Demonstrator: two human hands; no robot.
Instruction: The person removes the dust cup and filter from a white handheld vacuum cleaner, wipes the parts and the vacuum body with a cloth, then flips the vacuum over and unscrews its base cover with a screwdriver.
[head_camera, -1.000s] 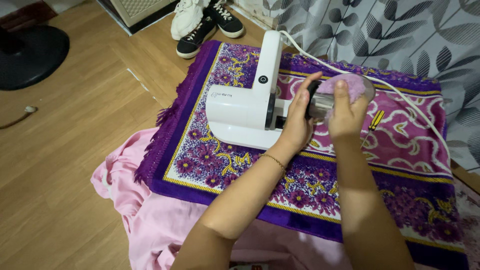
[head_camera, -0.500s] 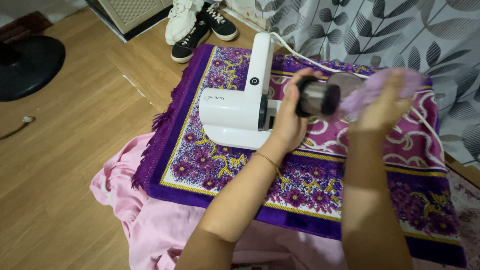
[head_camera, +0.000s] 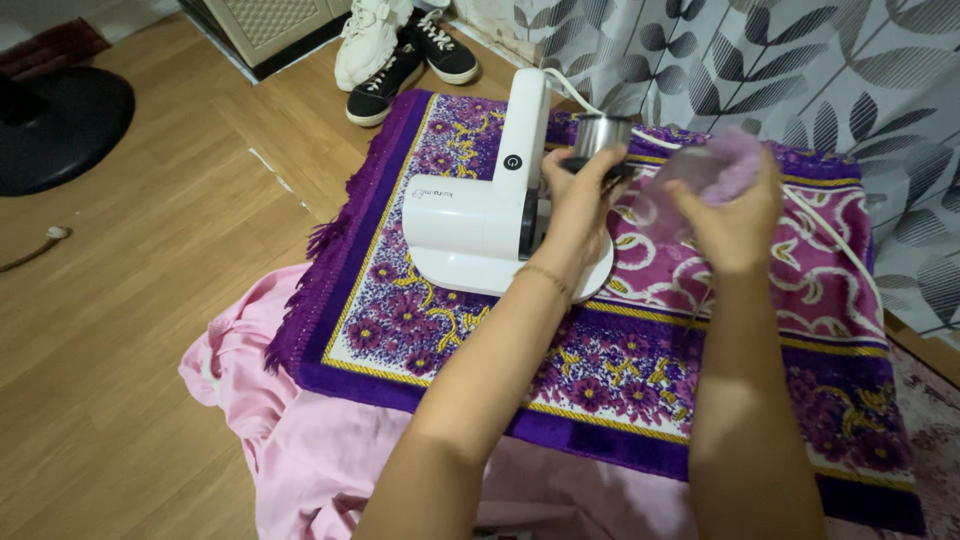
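My left hand (head_camera: 578, 195) is curled around one small metal filter (head_camera: 600, 135), lifting it just above the white vacuum (head_camera: 480, 215). My right hand (head_camera: 735, 215) grips one clear cup (head_camera: 690, 180), its far side blurred purple, fingers wrapped round it, just right of the filter and apart from it. The one vacuum sits on one purple rug (head_camera: 640, 370), its white cord (head_camera: 840, 235) trailing right. Beneath lies one pink cloth (head_camera: 300, 440). I count two shoes, one white (head_camera: 365, 40), one black (head_camera: 410, 60), and one black round base (head_camera: 60, 125).

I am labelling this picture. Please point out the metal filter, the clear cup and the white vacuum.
metal filter (head_camera: 603, 135), head view, steel side.
clear cup (head_camera: 683, 185), head view, transparent wall.
white vacuum (head_camera: 465, 215), head view, body top.
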